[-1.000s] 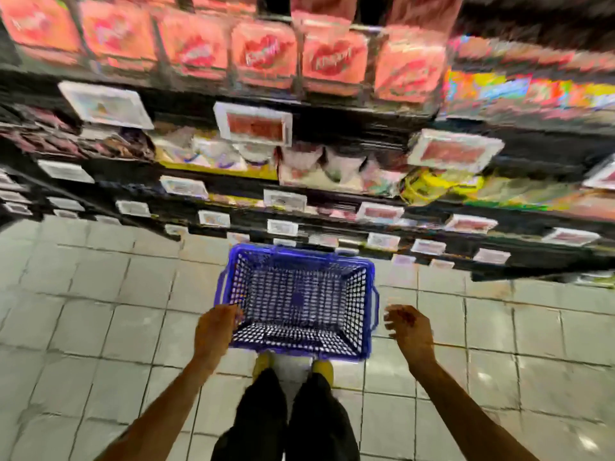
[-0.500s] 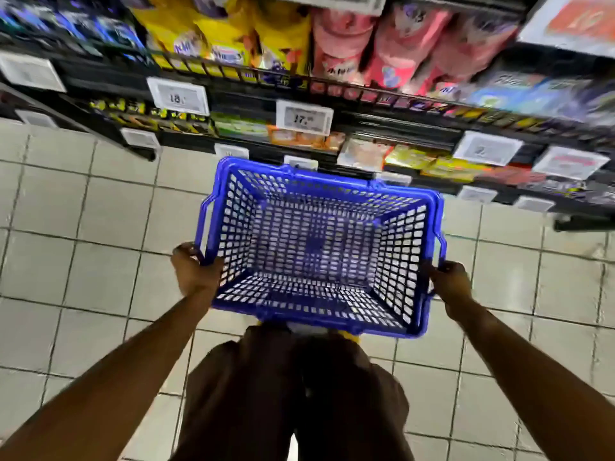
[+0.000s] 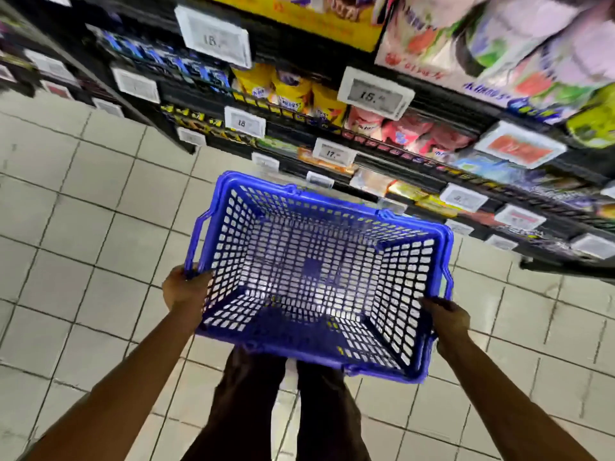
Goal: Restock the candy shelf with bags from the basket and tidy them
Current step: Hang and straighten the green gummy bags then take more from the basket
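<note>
**Empty basket held at both ends, shelf up and to the right**

The blue basket (image 3: 332, 201) sits in the centre of the frame, its long axis running left to right and dipping a little toward the lower right. The left hand (image 3: 184, 287) curls its fingers round the left rim, just below the side handle. The right hand (image 3: 447, 316) wraps over the right rim near the near corner. The candy shelf (image 3: 449, 104) climbs from centre to upper right, beyond the basket's far rim, so the right hand looks the nearer one for reaching the pink bags (image 3: 409, 131).

Only bare mesh shows inside the basket, with no bags. Both sets of fingertips are hidden behind the basket walls. The packs at the upper right are motion-blurred and cut off by the frame edge, and most price tags (image 3: 374, 93) are hard to read.
</note>
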`<state>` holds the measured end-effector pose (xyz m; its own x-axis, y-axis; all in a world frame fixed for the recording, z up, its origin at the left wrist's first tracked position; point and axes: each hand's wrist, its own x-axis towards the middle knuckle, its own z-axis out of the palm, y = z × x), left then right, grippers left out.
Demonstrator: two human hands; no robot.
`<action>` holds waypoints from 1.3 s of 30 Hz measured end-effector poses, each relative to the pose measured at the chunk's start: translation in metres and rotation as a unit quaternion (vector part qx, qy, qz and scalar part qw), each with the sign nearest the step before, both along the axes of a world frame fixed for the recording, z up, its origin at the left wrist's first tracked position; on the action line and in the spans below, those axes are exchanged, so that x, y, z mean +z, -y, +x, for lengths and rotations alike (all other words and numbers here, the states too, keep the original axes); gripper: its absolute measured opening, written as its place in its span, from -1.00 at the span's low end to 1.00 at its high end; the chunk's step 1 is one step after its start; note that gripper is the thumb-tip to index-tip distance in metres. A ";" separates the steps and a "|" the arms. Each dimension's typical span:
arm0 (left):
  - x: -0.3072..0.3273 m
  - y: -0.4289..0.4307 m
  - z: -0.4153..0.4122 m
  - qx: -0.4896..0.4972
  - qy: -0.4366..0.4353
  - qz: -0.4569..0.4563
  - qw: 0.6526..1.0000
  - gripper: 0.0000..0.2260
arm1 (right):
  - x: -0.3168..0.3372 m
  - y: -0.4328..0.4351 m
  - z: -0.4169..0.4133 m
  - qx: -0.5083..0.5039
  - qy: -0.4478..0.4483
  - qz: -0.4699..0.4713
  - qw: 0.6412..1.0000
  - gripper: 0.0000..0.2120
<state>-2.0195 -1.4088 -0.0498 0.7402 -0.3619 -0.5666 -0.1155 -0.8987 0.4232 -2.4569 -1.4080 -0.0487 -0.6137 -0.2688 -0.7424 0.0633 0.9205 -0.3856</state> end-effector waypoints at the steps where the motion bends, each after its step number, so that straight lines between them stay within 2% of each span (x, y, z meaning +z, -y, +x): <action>1: 0.025 -0.012 0.004 0.019 -0.001 -0.004 1.000 -0.79 | 0.025 0.000 0.002 0.011 0.003 -0.002 1.000 -0.82; 5: 0.111 -0.056 0.017 0.077 0.002 0.016 0.997 -0.74 | 0.103 0.012 0.013 0.101 -0.008 -0.018 0.995 -0.85; 10: 0.211 -0.124 0.023 0.175 0.012 -0.048 0.983 -0.52 | 0.186 0.040 0.049 0.237 0.011 -0.065 0.969 -0.86; 13: 0.260 -0.176 0.020 0.265 0.006 -0.104 0.959 -0.69 | 0.234 0.050 0.083 0.320 0.012 -0.101 0.942 -0.86; 15: 0.289 -0.219 0.020 0.343 0.001 -0.134 0.930 -0.79 | 0.266 0.049 0.114 0.373 0.025 -0.117 0.920 -0.85; 18: 0.320 -0.288 0.022 0.433 0.001 -0.171 0.885 -0.74 | 0.305 0.047 0.164 0.447 0.056 -0.130 0.883 -0.73; 22: 0.356 -0.387 0.021 0.538 0.024 -0.197 0.819 -0.64 | 0.351 0.011 0.256 0.552 0.085 -0.164 0.813 -0.71; 26: 0.381 -0.477 0.025 0.650 0.053 -0.226 0.724 -0.75 | 0.382 -0.048 0.351 0.606 0.146 -0.157 0.766 -0.81; 32: 0.406 -0.585 0.054 0.740 0.086 -0.310 0.590 -0.98 | 0.411 -0.148 0.499 0.690 0.183 -0.150 0.685 -0.87; 34: 0.412 -0.617 0.071 0.758 0.082 -0.327 0.559 -0.95 | 0.419 -0.186 0.549 0.710 0.187 -0.164 0.659 -0.85; 36: 0.415 -0.651 0.088 0.772 0.090 -0.330 0.535 -0.92 | 0.426 -0.226 0.596 0.723 0.196 -0.150 0.645 -0.77; 39: 0.420 -0.693 0.113 0.788 0.104 -0.336 0.505 -0.92 | 0.433 -0.279 0.657 0.735 0.215 -0.136 0.629 -0.77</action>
